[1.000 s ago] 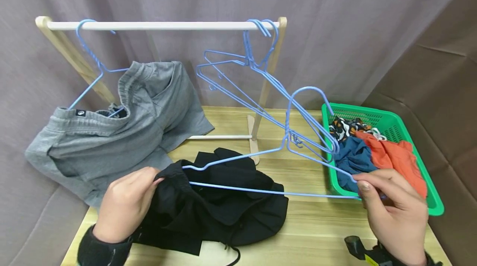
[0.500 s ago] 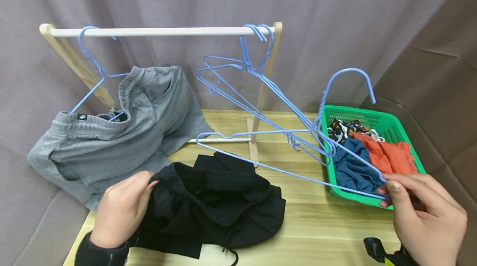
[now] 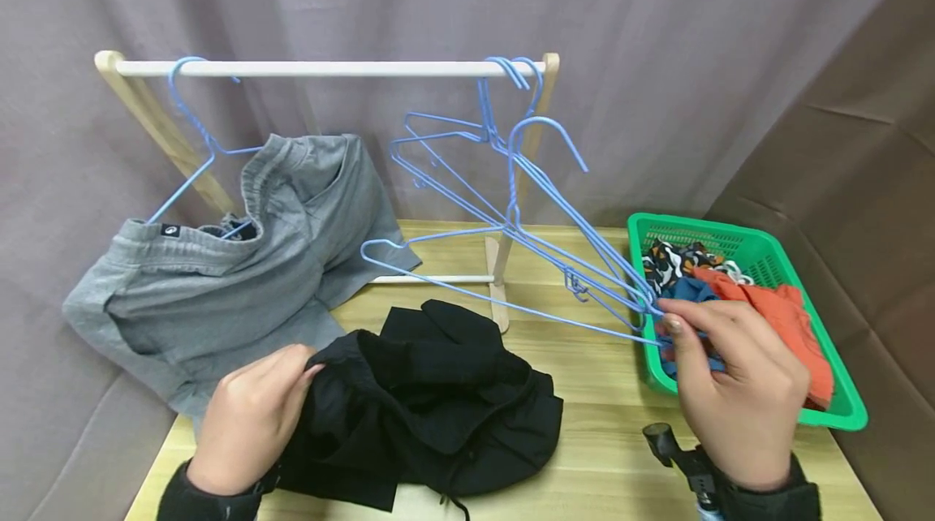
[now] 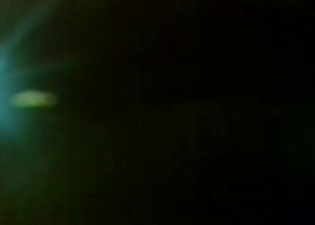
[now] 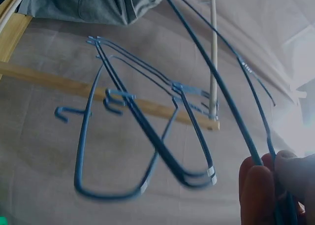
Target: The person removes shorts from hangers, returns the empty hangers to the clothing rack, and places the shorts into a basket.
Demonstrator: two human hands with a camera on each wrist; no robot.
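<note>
Here the fingers (image 3: 675,325) of the right hand (image 3: 730,391) pinch one corner of a blue wire hanger (image 3: 504,261), held in the air over the wooden table (image 3: 599,456), its hook up and its other shoulder reaching left toward the grey shorts (image 3: 241,261). The right wrist view shows the fingertips (image 5: 256,185) closed on the thin wire. The left hand (image 3: 248,415) has its fingers curled into the near-left edge of the black garment (image 3: 438,407), which lies crumpled on the table.

The hanger looks light, springy and slick, so held at 1 corner it will likely swing; the twisted neck under the hook seems the steadier hold. The cloth is soft and limp, best taken at its waistband.

Farther right stands a green basket (image 3: 840,407) of clothes, behind it all the wooden rack (image 3: 329,68) with spare hangers (image 3: 467,156). The left wrist view is dark.
</note>
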